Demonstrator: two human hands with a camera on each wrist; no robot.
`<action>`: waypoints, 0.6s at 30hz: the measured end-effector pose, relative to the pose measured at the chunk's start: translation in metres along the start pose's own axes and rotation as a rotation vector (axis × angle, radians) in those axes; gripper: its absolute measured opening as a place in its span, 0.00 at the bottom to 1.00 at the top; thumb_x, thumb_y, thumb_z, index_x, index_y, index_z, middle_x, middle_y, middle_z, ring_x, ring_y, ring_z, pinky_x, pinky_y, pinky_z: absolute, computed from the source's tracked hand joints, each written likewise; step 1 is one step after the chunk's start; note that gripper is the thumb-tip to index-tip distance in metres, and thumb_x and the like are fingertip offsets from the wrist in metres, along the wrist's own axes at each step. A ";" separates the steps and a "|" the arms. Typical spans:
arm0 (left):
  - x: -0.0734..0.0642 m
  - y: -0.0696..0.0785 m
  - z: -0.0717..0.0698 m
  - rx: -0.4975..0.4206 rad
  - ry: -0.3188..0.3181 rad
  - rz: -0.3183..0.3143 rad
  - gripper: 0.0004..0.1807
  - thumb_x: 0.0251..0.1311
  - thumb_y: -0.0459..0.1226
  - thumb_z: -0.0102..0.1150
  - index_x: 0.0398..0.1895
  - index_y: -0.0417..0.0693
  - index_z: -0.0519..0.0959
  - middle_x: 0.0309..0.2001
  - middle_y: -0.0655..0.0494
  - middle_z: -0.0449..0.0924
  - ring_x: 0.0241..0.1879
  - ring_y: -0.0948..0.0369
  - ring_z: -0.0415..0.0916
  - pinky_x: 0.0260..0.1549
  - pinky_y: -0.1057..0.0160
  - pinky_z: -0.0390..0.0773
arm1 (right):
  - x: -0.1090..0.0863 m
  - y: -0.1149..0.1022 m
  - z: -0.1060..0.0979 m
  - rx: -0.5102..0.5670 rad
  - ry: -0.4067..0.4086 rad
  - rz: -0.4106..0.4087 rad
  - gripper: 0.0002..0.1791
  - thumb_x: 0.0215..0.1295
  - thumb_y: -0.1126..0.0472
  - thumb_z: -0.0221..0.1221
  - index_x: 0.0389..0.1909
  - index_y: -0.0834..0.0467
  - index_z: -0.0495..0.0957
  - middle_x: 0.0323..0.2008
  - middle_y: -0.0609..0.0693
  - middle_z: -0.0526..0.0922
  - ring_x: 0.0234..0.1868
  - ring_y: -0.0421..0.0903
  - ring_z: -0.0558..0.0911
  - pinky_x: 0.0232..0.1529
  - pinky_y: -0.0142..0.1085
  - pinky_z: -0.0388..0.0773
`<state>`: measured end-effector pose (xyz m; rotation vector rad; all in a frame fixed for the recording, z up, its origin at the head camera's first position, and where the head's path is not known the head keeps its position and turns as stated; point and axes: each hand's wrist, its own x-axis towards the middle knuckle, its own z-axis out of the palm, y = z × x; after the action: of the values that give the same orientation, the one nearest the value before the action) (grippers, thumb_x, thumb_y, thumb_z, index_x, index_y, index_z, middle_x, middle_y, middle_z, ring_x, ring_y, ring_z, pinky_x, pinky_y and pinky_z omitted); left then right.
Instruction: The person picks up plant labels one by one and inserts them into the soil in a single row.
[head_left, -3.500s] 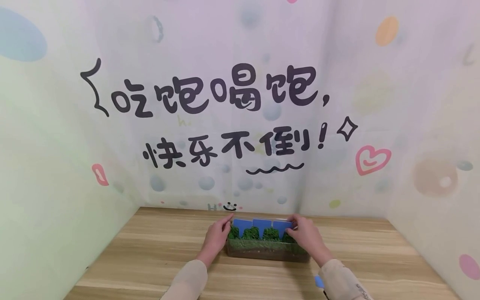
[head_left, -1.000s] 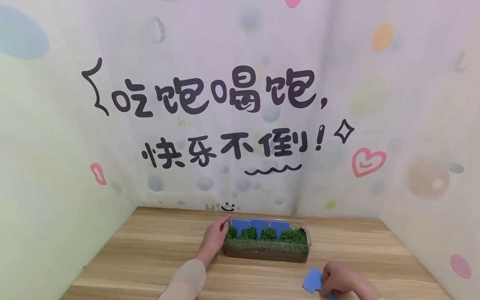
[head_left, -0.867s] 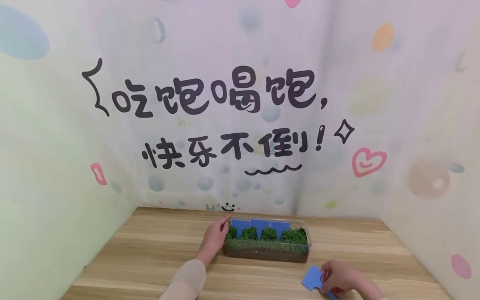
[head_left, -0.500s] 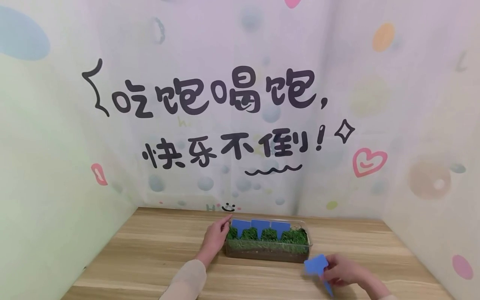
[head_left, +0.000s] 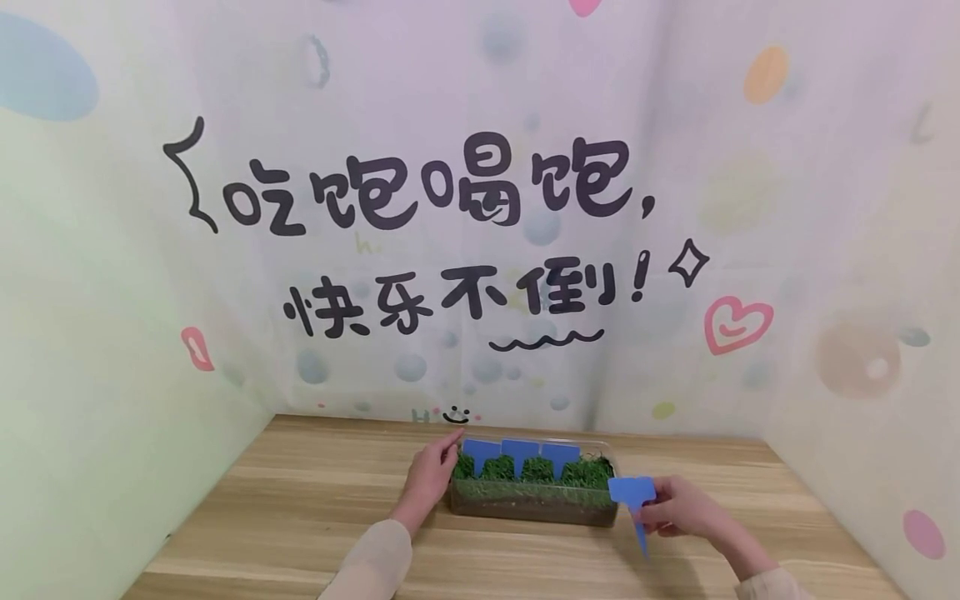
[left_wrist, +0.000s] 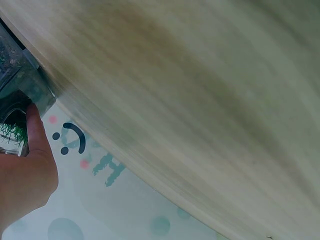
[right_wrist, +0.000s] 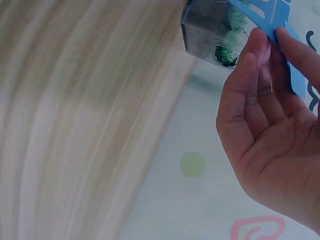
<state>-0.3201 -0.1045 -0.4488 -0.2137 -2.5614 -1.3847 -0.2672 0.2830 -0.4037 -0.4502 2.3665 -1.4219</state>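
Note:
A clear plastic planter box (head_left: 534, 507) with brown soil holds green grass (head_left: 588, 473). Three blue T-shaped plant labels (head_left: 519, 450) stand upright in a row in it, left to middle. My left hand (head_left: 429, 477) rests against the planter's left end, its index finger stretched along the wall in the left wrist view. My right hand (head_left: 686, 507) pinches another blue T-shaped plant label (head_left: 632, 490) by its right side, just off the planter's front right corner. Its stem points down. In the right wrist view this plant label (right_wrist: 297, 82) sits between thumb and fingertips.
The wooden table (head_left: 300, 517) carries the planter near its back edge. A printed cloth backdrop (head_left: 420, 100) with black lettering rises behind and at both sides. The grass at the planter's right end bears no label.
Earlier my right hand was at the planter's right side, then took the plant label from the table. It has since lifted the label toward the planter and turned it upright. My left hand stays put.

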 end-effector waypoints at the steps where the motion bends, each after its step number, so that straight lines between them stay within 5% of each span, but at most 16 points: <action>1: 0.000 0.000 0.000 -0.003 0.000 -0.003 0.21 0.75 0.34 0.47 0.68 0.49 0.74 0.27 0.50 0.76 0.15 0.65 0.58 0.17 0.68 0.63 | 0.001 -0.002 -0.001 -0.004 0.013 0.002 0.10 0.64 0.68 0.59 0.37 0.74 0.75 0.26 0.45 0.82 0.27 0.37 0.81 0.28 0.28 0.77; 18: 0.000 0.000 0.000 -0.018 -0.011 -0.005 0.22 0.75 0.34 0.46 0.68 0.49 0.74 0.28 0.49 0.78 0.16 0.63 0.58 0.16 0.68 0.62 | 0.017 -0.027 -0.006 -0.088 0.236 -0.035 0.19 0.69 0.66 0.58 0.47 0.82 0.73 0.34 0.55 0.86 0.34 0.40 0.85 0.36 0.33 0.83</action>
<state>-0.3204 -0.1044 -0.4488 -0.2188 -2.5603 -1.4132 -0.2822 0.2679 -0.3789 -0.3655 2.6276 -1.4627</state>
